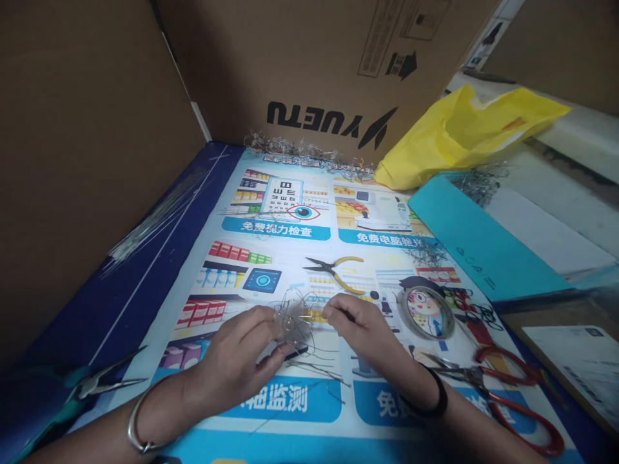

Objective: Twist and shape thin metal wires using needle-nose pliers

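My left hand is closed on a small tangle of thin wire, holding it just above the printed poster on the table. From the right, my right hand pinches a fine wire end against the same tangle. The left wrist wears a silver bangle, the right wrist a black band. More loose wire strands lie on the poster under the hands. Yellow-handled pliers lie just beyond the hands.
A roll of clear tape and red-handled scissors lie to the right. Teal-handled pliers are at the left. Straight wires lean at the left. Behind stand a cardboard box, a yellow bag and a teal sheet.
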Demonstrator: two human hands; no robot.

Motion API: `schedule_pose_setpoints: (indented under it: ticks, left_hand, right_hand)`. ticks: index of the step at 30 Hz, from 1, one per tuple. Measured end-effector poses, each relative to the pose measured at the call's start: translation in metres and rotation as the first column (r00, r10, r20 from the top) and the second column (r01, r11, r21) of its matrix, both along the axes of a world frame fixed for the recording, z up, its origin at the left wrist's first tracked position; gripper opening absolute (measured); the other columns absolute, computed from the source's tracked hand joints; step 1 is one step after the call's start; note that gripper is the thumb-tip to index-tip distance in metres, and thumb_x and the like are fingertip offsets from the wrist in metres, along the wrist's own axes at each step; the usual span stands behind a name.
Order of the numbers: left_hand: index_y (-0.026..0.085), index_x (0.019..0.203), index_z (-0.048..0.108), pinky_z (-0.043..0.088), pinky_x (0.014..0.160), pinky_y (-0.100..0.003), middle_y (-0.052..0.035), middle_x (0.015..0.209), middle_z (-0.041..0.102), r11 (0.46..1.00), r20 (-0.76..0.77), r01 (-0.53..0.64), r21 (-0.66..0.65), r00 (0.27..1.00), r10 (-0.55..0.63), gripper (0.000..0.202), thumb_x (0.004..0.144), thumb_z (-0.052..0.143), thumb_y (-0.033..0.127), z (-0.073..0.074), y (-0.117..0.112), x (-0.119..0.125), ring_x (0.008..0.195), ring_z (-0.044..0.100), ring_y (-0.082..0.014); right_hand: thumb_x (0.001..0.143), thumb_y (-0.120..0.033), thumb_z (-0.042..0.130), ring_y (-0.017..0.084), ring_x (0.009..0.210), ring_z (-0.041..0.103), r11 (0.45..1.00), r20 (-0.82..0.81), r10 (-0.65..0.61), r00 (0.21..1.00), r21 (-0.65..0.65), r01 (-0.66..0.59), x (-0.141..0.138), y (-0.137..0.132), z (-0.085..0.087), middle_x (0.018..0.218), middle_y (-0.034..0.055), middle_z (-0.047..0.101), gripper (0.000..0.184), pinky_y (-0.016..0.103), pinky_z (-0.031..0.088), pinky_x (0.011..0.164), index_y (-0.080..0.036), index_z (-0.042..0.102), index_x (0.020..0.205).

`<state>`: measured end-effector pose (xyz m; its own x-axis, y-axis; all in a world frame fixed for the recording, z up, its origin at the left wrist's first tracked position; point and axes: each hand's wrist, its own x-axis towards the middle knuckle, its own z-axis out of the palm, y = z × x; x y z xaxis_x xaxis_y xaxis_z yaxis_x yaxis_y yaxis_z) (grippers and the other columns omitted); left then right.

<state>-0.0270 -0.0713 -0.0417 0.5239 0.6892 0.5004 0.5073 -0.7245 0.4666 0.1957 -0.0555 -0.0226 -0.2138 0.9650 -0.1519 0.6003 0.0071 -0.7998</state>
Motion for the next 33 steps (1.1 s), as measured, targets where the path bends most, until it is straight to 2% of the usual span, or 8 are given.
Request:
schedule_pose_setpoints:
  ticks: [9, 16, 21, 24, 29, 33]
  left_hand:
    - [0.016, 0.091, 0.055, 0.049, 0.069, -0.032, -0.0069, 0.088, 0.058, 1.000, -0.030, -0.001, -0.012, 1.000, 0.001, 0.014, 0.078, 0.061, 0.015, -0.004, 0.000, -0.003, 0.083, 0.055, -0.0187]
    - [0.016, 0.089, 0.054, 0.049, 0.068, -0.032, -0.0060, 0.086, 0.058, 1.000, -0.023, -0.015, 0.002, 1.000, 0.015, 0.014, 0.078, 0.062, 0.016, -0.004, 0.001, -0.001, 0.081, 0.054, -0.0181]
    - [0.016, 0.089, 0.054, 0.049, 0.068, -0.032, -0.0059, 0.085, 0.058, 1.000, -0.029, -0.005, -0.002, 1.000, 0.005, 0.012, 0.079, 0.060, 0.016, -0.003, 0.001, -0.001, 0.081, 0.055, -0.0181]
    - [0.016, 0.089, 0.055, 0.049, 0.068, -0.032, -0.0058, 0.085, 0.060, 1.000, -0.041, -0.004, -0.005, 0.999, 0.004, 0.012, 0.078, 0.061, 0.016, -0.003, 0.001, -0.001, 0.081, 0.055, -0.0184]
    - [0.016, 0.088, 0.056, 0.049, 0.069, -0.031, -0.0057, 0.084, 0.061, 1.000, -0.051, -0.011, 0.002, 0.999, 0.012, 0.010, 0.079, 0.061, 0.017, -0.003, 0.001, -0.001, 0.081, 0.056, -0.0181]
    - [0.017, 0.086, 0.056, 0.049, 0.069, -0.030, -0.0044, 0.083, 0.061, 1.000, -0.054, -0.019, 0.011, 0.998, 0.020, 0.008, 0.079, 0.060, 0.018, -0.002, 0.001, -0.001, 0.080, 0.057, -0.0173]
  right_hand:
    - [0.083, -0.028, 0.046, 0.010, 0.054, 0.041, 1.000, 0.002, -0.001, 1.000, 0.005, 0.001, 0.002, -0.001, -0.001, 0.055, -0.0040, 0.042, 0.024, 0.021, 0.030, 0.051, -0.019, 0.047, 0.060]
    - [0.083, -0.033, 0.045, 0.009, 0.051, 0.036, 0.997, 0.052, 0.010, 0.999, 0.069, -0.014, 0.003, -0.002, -0.002, 0.052, -0.0048, 0.035, 0.033, 0.022, 0.026, 0.049, -0.019, 0.033, 0.055]
    - [0.083, -0.033, 0.046, 0.008, 0.050, 0.035, 0.995, 0.076, 0.014, 0.997, 0.095, -0.022, 0.004, -0.004, -0.002, 0.051, -0.0049, 0.034, 0.036, 0.022, 0.024, 0.048, -0.019, 0.031, 0.054]
    - [0.083, -0.033, 0.047, 0.008, 0.050, 0.037, 0.993, 0.082, 0.026, 0.996, 0.111, -0.035, 0.003, -0.005, 0.000, 0.051, -0.0043, 0.038, 0.034, 0.022, 0.025, 0.048, -0.019, 0.035, 0.054]
    - [0.079, -0.027, 0.051, 0.010, 0.053, 0.047, 0.994, 0.065, 0.044, 0.997, 0.097, -0.050, -0.001, -0.009, 0.003, 0.057, -0.0019, 0.053, 0.019, 0.021, 0.030, 0.050, -0.018, 0.055, 0.063]
    - [0.077, -0.026, 0.055, 0.009, 0.049, 0.045, 0.992, 0.116, 0.060, 0.991, 0.100, -0.071, -0.003, -0.012, 0.005, 0.053, -0.0036, 0.051, 0.013, 0.020, 0.029, 0.048, -0.019, 0.062, 0.069]
